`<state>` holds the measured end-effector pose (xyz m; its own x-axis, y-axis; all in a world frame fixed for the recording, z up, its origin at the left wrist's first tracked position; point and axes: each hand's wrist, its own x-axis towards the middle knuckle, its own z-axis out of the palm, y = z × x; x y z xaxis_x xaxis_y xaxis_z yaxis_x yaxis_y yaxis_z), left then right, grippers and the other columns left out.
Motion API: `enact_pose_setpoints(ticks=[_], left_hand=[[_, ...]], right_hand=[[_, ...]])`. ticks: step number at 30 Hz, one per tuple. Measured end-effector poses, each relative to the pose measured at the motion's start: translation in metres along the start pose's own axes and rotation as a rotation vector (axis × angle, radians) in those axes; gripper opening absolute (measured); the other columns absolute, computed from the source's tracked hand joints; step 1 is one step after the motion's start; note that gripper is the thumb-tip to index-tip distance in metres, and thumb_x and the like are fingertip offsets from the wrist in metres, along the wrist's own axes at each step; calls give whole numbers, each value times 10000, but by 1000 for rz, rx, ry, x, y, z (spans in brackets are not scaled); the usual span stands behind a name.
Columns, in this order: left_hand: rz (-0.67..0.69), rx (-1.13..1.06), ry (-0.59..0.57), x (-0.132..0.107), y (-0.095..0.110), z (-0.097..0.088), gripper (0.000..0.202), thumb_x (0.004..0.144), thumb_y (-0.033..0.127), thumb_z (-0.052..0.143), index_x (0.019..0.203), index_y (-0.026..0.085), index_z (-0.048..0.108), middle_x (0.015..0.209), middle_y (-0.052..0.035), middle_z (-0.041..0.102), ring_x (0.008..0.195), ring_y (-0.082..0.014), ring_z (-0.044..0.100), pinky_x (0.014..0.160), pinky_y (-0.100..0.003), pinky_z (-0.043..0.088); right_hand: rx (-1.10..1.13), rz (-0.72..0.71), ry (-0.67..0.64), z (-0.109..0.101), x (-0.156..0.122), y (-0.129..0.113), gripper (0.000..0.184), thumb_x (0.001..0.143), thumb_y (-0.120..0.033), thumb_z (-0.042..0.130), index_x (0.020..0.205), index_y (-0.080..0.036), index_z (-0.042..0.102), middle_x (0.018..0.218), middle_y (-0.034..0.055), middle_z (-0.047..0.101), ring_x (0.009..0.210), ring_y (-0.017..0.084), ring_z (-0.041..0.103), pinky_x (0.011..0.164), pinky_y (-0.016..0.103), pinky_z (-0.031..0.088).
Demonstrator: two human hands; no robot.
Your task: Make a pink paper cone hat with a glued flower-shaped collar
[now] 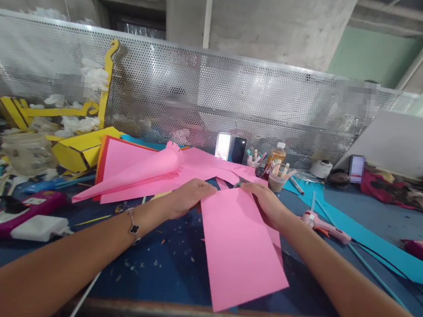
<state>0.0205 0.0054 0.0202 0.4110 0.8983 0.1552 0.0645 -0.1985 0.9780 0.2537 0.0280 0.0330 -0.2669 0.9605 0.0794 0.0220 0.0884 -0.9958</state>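
**A:** Where's the flat pink paper rectangle (241, 248) lying?

**B:** Right below both hands, on the blue worktop (167, 275). Its long axis runs from them toward the person, a bit skewed.

**A:** What are the hands doing?

**B:** The left hand (188, 199) and right hand (267, 205) lie palm-down on its far corners, fingers pressed together. Can't tell if they're pinching it.

**A:** Which is nearer?

**B:** About even. The pink hot glue gun (326, 227) lies just beside the right hand. A rolled pink paper cone (136, 175) on wider pink sheets (121, 161) sits just past the left hand. Nothing's lying on the rectangle itself.
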Motion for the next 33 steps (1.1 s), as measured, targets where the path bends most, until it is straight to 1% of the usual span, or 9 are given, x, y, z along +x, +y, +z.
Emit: enact_pose_setpoints(ticks=[2,6,11,14,18,23,26,30,33], left_hand=[[-15,7,-33,-1,1,-1,360,839,402,655,581,173,550,588,34,485,542,-108,394,542,-266,317],[-90,-17,-144,-1,0,-1,287,837,366,655,630,173,609,650,19,549,588,-128,468,582,-269,382],[-149,-50,-121,-2,3,1,287,781,427,745,748,145,708,784,-32,678,685,-156,555,662,-283,425],[-195,-21,-130,-3,7,1,260,720,393,760,689,141,703,737,-21,662,653,-150,531,626,-280,395],[-167,42,-140,-4,6,4,236,715,347,723,596,156,651,688,9,600,626,-131,454,587,-275,352],[-165,41,-152,-3,2,7,237,774,402,712,728,170,698,777,4,643,682,-143,507,643,-274,389],[-139,136,-124,-3,2,7,248,798,408,690,718,173,674,748,20,613,655,-133,476,628,-273,360],[-105,240,-78,-3,5,7,265,805,406,671,685,174,624,706,35,556,641,-129,432,614,-278,318],[-98,225,-71,-4,9,9,258,814,408,669,713,171,648,743,21,586,676,-140,474,648,-283,354]], right_hand=[[7,20,-43,0,0,1,181,749,-357,712,695,-195,650,668,29,700,563,182,638,521,277,481],[-18,13,-70,1,-1,1,246,733,-358,739,620,-197,591,548,-44,562,464,110,494,455,226,350],[-58,-13,-121,4,-1,4,278,736,-416,753,656,-201,597,590,-48,556,507,108,475,494,233,350],[-95,-33,-178,4,-1,5,307,727,-445,772,663,-197,603,603,-44,521,533,110,446,504,243,327],[-170,-78,-262,3,-1,4,345,721,-449,772,603,-191,575,569,-57,408,522,95,327,500,262,235],[-255,-127,-319,3,0,2,379,743,-478,764,606,-189,561,587,-62,384,546,93,283,526,274,192],[-285,-128,-355,4,-1,1,429,763,-497,757,580,-195,513,580,-70,345,556,95,271,535,276,183],[-294,-115,-384,8,-5,-1,331,753,-430,772,619,-180,600,593,-63,395,578,101,308,545,278,184],[-263,-106,-349,11,-8,-3,285,721,-377,789,613,-173,621,579,-69,384,561,92,290,541,280,167]])
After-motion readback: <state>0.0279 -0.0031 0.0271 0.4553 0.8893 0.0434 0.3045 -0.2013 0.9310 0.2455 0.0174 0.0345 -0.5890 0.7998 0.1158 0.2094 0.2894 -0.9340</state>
